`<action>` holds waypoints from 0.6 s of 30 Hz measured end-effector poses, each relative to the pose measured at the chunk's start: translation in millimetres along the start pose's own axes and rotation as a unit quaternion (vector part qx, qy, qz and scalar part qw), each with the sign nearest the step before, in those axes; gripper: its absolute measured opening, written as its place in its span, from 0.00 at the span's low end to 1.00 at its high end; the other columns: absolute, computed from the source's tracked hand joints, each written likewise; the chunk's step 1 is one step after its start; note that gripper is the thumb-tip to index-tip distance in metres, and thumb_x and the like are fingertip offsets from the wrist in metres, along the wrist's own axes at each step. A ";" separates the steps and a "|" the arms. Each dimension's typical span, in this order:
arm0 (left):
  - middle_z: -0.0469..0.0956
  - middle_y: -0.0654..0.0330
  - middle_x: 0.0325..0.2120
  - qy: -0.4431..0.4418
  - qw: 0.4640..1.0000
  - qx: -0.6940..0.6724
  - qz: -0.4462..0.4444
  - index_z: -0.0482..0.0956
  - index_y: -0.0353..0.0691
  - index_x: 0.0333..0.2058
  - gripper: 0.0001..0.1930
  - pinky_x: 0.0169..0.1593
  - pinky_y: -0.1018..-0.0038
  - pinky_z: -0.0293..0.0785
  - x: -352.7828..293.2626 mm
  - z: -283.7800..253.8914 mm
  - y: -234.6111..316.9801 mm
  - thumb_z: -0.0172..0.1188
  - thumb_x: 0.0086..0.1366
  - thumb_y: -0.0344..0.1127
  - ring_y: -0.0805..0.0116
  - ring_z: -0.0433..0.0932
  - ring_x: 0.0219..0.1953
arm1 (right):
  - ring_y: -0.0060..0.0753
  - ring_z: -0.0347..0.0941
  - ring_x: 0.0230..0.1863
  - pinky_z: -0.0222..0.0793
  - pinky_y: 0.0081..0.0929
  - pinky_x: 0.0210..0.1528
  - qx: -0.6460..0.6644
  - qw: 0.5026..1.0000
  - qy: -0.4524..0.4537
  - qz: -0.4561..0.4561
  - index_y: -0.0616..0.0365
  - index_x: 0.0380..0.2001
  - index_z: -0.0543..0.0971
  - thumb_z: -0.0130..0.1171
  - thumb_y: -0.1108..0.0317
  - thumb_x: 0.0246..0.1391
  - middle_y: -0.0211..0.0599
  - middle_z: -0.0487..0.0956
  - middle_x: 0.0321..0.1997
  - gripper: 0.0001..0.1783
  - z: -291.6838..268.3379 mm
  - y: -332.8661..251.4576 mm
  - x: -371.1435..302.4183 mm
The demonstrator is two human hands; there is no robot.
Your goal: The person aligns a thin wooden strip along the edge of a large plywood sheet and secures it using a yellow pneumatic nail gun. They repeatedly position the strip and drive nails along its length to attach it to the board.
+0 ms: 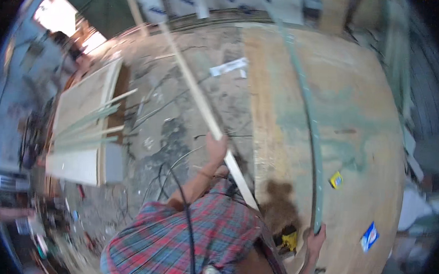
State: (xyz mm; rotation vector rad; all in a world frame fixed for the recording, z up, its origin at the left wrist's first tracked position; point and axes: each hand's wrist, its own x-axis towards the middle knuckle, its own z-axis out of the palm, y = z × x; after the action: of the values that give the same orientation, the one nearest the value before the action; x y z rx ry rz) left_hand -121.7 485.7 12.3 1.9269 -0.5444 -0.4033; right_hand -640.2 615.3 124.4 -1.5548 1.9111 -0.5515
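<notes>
My left hand (216, 148) is closed round a long pale wooden strip (195, 88), which slants from the far wall down past my body. Its near end lies by my plaid shirt. On the right, my right hand (316, 238) grips the near end of a long green strip (309, 107) dotted with small light marks. That strip reaches away over a large plywood sheet (353, 80) with greenish stains. Beside my right hand, a yellow and black tool (288, 239) sits on the plywood, partly hidden by my body.
A yellow packet (336, 180) and a blue-and-white packet (369, 237) lie on the plywood. At left, a white box-like piece (74, 163) stands near several thin strips (89, 121). Cables (177, 162) and a white scrap (229, 67) lie on the dirty floor. A dark cord hangs before my shirt.
</notes>
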 end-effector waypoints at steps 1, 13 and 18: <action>0.79 0.45 0.35 -0.012 0.999 -0.038 -0.005 0.72 0.29 0.42 0.20 0.44 0.60 0.74 5.1 1.5 -6.3 0.66 0.55 0.35 0.53 0.79 0.38 | 0.41 0.74 0.39 0.70 0.34 0.45 -0.005 1.000 -0.011 -0.021 0.65 0.50 0.73 0.54 0.81 0.50 0.45 0.76 0.35 0.21 4.4 3.5 8.1; 0.75 0.55 0.28 -0.091 0.993 -0.069 0.027 0.71 0.29 0.36 0.14 0.36 0.65 0.72 -0.8 8.7 29.6 0.61 0.56 0.32 0.64 0.74 0.30 | 0.55 0.76 0.46 0.72 0.46 0.49 -0.068 0.994 -0.031 -0.075 0.54 0.43 0.79 0.67 0.74 0.44 0.46 0.80 0.42 0.19 43.5 15.7 4.2; 0.74 0.56 0.27 -0.072 0.992 -0.091 0.045 0.72 0.29 0.39 0.16 0.33 0.68 0.70 3.6 9.3 33.4 0.60 0.55 0.34 0.68 0.73 0.28 | 0.53 0.75 0.50 0.70 0.47 0.51 -0.108 0.991 -0.056 -0.054 0.52 0.46 0.78 0.75 0.62 0.41 0.43 0.80 0.47 0.27 49.0 24.3 1.5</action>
State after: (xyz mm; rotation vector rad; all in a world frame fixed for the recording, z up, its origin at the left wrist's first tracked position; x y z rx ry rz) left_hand -129.7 464.9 39.0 1.7005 -0.6646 -0.5190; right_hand -624.5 622.1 72.4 -1.7962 1.8588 -0.3021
